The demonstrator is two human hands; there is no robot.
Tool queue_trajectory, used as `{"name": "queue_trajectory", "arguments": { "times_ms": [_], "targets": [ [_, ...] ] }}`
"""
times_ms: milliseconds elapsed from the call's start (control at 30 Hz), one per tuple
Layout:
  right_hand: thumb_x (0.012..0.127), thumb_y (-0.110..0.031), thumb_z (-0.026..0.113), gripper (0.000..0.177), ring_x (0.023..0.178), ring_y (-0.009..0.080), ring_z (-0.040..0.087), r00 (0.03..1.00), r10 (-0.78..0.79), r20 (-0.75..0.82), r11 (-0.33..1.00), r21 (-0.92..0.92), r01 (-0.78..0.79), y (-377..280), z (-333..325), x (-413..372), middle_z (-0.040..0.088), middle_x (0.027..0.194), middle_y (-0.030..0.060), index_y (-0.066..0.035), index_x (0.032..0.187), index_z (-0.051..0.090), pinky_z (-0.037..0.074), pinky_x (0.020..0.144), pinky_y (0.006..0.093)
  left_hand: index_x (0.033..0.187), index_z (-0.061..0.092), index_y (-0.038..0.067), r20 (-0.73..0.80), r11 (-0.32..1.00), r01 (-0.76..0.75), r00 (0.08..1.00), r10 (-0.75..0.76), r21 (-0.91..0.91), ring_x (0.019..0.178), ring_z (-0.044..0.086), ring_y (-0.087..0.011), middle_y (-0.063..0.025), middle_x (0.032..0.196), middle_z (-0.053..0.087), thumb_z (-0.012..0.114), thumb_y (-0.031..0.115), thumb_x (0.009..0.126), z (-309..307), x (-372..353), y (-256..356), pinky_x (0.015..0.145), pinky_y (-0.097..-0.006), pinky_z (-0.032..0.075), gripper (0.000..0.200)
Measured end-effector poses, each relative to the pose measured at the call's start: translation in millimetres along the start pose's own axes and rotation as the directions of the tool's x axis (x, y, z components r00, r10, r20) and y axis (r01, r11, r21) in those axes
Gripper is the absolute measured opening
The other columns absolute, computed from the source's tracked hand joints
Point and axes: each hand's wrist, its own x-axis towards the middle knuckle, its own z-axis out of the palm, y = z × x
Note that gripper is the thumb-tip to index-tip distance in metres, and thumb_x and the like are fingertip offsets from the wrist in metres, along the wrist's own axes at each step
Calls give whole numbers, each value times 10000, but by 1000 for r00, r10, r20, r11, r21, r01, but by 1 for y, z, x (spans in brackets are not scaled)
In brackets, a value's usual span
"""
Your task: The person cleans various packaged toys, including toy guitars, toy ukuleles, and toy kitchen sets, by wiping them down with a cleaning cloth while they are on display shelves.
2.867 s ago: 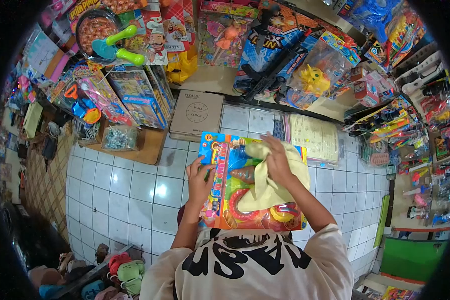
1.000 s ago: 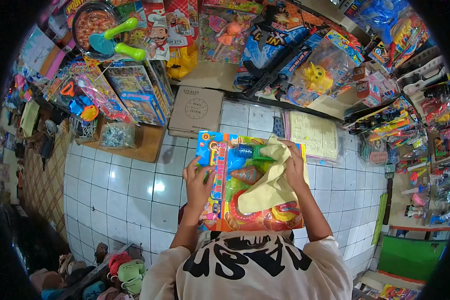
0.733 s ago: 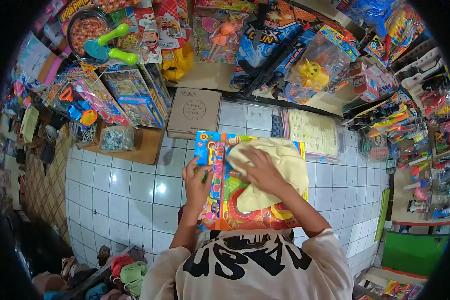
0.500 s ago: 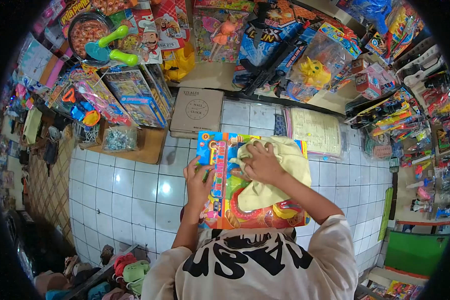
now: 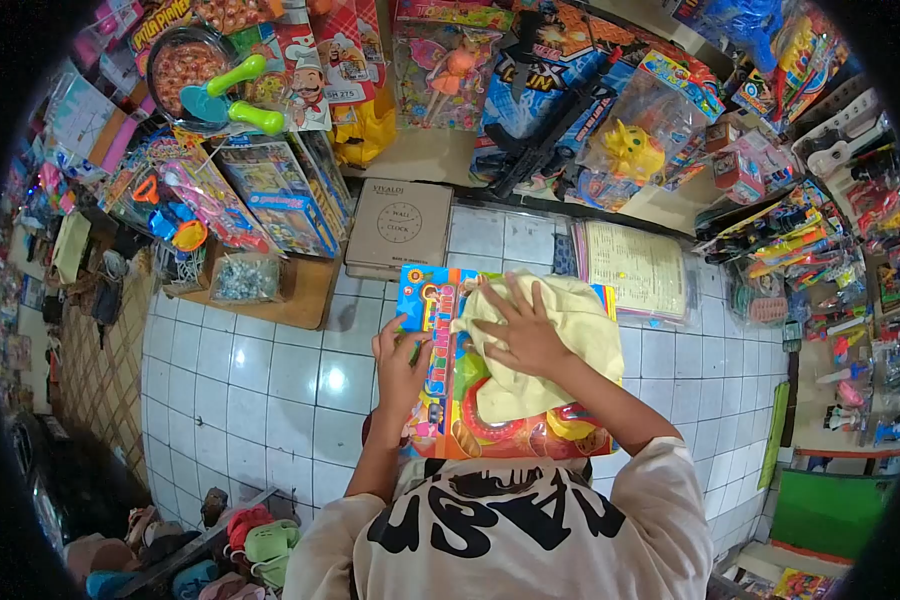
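A colourful toy package [image 5: 433, 413] rests in front of my body, above my shirt. Over its middle and right part lies a pale yellow cloth [image 5: 580, 320], hiding much of the front. My right hand [image 5: 526, 335] is flat on this cloth with its fingers spread. At the package's left edge is my left hand [image 5: 402, 365], its fingers apart and touching the printed border. Red and yellow toy pieces show below the cloth.
A brown wall clock box [image 5: 400, 228] and an open book of written pages [image 5: 630, 268] lie on the white tiles beyond. Packaged toys line the back and right. A wooden stand [image 5: 305, 290] is at left, footwear [image 5: 270, 548] at lower left.
My right hand has opened from a bunched grip on the cloth to lying flat with fingers spread. The cloth's upper left part looks flatter. My left hand has barely moved.
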Motion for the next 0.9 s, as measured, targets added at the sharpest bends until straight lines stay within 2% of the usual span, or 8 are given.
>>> {"name": "queue_trajectory", "arguments": {
  "times_ms": [167,200,333,433,567,700,800,900],
  "targets": [
    [869,-435,455,365,1377,382,88,998,-50,-40,997,-58,48,15,-4,8,285,1447,116,-186,939,712,58,1051,635,891,648,106,-13,1000,-3,1000,3,-3,954,468,-277,-101,1200,486,695,80,740,0,0,2,845,-367,395,161],
    [871,-323,464,322,1356,359,183,998,-51,-33,998,34,52,15,-15,12,360,1393,132,-100,857,696,118,1075,581,890,647,106,-14,1000,-4,1000,4,-6,952,468,-276,-101,1198,486,694,80,740,1,1,2,842,-367,396,159],
    [816,-73,400,268,1305,327,316,965,223,-136,831,545,-115,42,-23,12,410,1360,146,58,920,609,245,1071,429,888,646,104,-26,1000,0,1000,-1,-14,946,466,-278,-100,1192,490,695,74,738,0,0,1,837,-364,398,161],
    [852,-186,455,246,1320,333,284,969,127,-214,903,430,-23,34,-19,11,404,1363,143,-16,828,632,192,1084,499,890,647,105,-26,1000,-1,1000,0,-22,944,465,-277,-97,1192,492,695,75,739,0,1,3,837,-362,398,161],
    [871,-369,464,344,1392,322,101,991,-130,-18,988,77,131,5,-5,8,304,1450,86,-140,1023,672,51,1080,585,893,652,108,-10,1000,-4,1000,4,-25,948,465,-273,-94,1195,492,695,79,744,0,2,2,841,-361,397,158],
    [881,-432,421,388,1393,327,72,999,-6,32,1000,19,5,7,1,14,290,1457,95,-190,981,708,13,1056,629,895,655,111,-18,1000,11,1000,-11,-28,945,465,-270,-95,1193,493,697,80,742,2,-1,0,845,-360,393,162],
    [880,-381,436,355,1359,324,183,999,-5,-36,999,37,6,6,2,19,386,1377,108,-169,894,720,52,1070,607,895,655,111,-32,1000,-10,999,9,-29,944,465,-267,-96,1192,494,696,81,741,0,1,4,851,-362,388,162],
    [888,-310,430,351,1251,318,339,990,21,-141,941,336,28,25,4,20,463,1253,116,-106,815,707,176,1074,520,897,653,105,-22,1000,-1,1000,0,-19,957,465,-273,-99,1193,492,691,86,750,1,-1,0,858,-369,384,152]
  ]
}}
